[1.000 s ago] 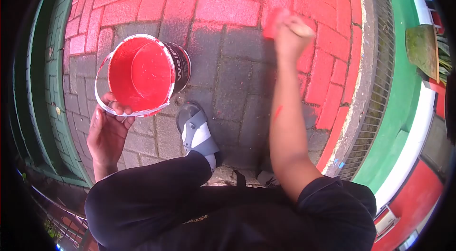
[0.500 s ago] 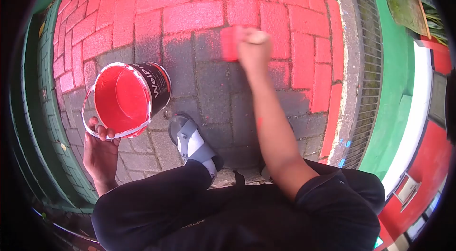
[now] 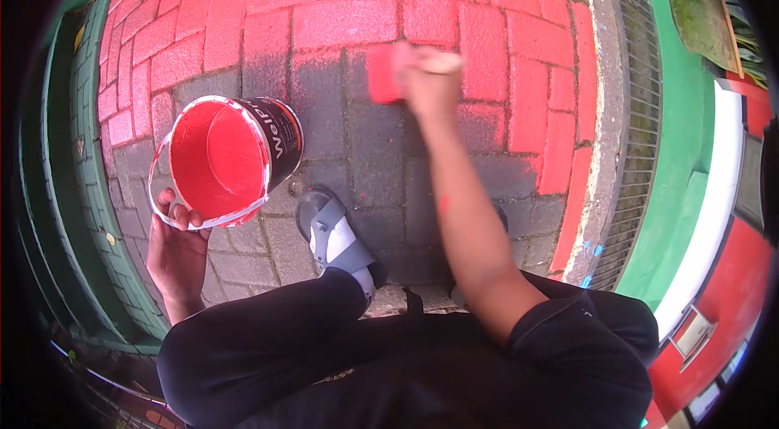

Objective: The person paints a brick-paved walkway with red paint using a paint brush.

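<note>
My left hand (image 3: 178,246) is closed on the rim and wire handle of a paint bucket (image 3: 284,137), which is tipped so its red-coated inside faces me. Wrapped round the handle of a wide paintbrush (image 3: 385,74), my right hand (image 3: 432,88) is slightly blurred. The red bristles lie against the paving blocks, at the border between red-painted blocks (image 3: 341,21) and bare grey blocks (image 3: 376,157). Part of the brush handle is hidden inside my fist.
My sandalled foot (image 3: 333,234) stands on grey paving just right of the bucket. Along the right run a concrete kerb (image 3: 596,112), a drain grate (image 3: 641,120) and a green strip (image 3: 682,153) with a mossy pot (image 3: 699,19). Green steps (image 3: 69,185) border the left.
The brush has shifted slightly left over the paving with my right hand. The view has moved a little, so the bucket and foot appear further right.
</note>
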`<state>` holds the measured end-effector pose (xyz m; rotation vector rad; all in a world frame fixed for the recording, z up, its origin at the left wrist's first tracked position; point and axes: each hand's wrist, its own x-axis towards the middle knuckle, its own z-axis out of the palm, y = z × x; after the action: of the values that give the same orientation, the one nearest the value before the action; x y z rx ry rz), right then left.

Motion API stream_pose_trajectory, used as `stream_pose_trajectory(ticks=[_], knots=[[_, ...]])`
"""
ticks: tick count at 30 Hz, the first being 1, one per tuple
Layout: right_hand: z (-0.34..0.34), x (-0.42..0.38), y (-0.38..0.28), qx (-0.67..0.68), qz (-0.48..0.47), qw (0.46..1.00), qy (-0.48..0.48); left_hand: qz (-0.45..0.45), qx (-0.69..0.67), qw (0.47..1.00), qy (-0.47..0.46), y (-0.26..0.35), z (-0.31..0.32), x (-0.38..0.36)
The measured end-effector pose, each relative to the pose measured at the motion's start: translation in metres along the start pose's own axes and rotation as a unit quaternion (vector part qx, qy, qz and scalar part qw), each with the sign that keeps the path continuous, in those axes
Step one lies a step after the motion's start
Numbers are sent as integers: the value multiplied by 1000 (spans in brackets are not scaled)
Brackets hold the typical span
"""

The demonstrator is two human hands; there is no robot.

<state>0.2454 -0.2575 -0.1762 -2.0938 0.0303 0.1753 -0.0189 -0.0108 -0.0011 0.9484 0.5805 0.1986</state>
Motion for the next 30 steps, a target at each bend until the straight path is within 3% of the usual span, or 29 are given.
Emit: stream_pose_trajectory(ticks=[1,2,5,7,9,11,13,14,16,17,18,19,20,21,23,25,27,28,30], knots=[[-7,13,38,66,12,997,49,2,-2,1000,1,-1,-1,1],[-28,15,35,-5,-26,990,135,2,-12,1000,2,-1,-2,1],[-63,4,10,-132,-37,960,245,-3,-36,999,1,-1,-3,3],[-26,-3,13,-46,-102,966,235,-2,-44,999,-9,3,2,8],[38,-13,21,-124,-149,979,57,-1,-46,999,-17,3,8,12],[59,-29,-29,-44,-179,981,-54,4,-38,998,-49,3,10,17],[92,-30,-39,187,-162,968,-33,5,-32,997,-71,2,7,17],[87,-26,-31,187,-158,969,-30,6,-27,998,-61,2,4,17],[48,-15,-18,145,10,984,-106,7,-23,999,-45,3,2,14],[35,-4,10,21,-33,998,-38,3,-23,999,-47,4,1,14],[14,2,36,43,-4,999,15,4,-19,999,-46,4,-2,13],[-17,9,45,77,7,997,5,6,-18,999,-43,2,-6,13],[-47,14,43,29,-14,999,29,3,-19,999,-30,1,-11,12],[-63,17,38,99,-32,991,81,-4,-21,999,-24,0,-14,12],[-76,16,26,-83,-214,949,217,-3,-30,999,-36,1,-13,18],[-58,-7,1,-111,-86,987,72,8,-20,999,-35,5,-3,22],[23,-18,51,-268,-275,918,99,3,-49,996,-80,7,1,29],[42,-28,38,-236,-290,923,90,2,-46,995,-87,7,3,30],[52,-34,16,-204,-305,927,80,10,-24,1000,-14,4,2,26]])
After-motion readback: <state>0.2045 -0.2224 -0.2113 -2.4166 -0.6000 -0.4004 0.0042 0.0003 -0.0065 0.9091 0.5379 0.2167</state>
